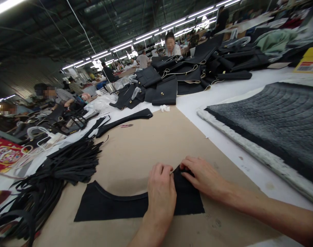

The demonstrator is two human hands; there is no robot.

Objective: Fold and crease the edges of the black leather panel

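A black curved fabric piece (112,208) lies on the brown board, its concave edge facing away from me and a narrow strip or fold running along that edge. My left hand (161,192) is closed on the curved edge, right of its middle, with thumb and fingers pressed together. Close beside it, my right hand (202,176) pinches the raised far right corner of the same piece. The fingers cover part of the edge, so what lies directly beneath them is hidden.
Black strips (66,164) are bundled at left, near white cables (40,132). Small red snips (127,126) lie on the brown board (156,144). Black bag parts (164,91) are piled behind. At right is a thick dark quilted pad (274,116). Several people work farther back.
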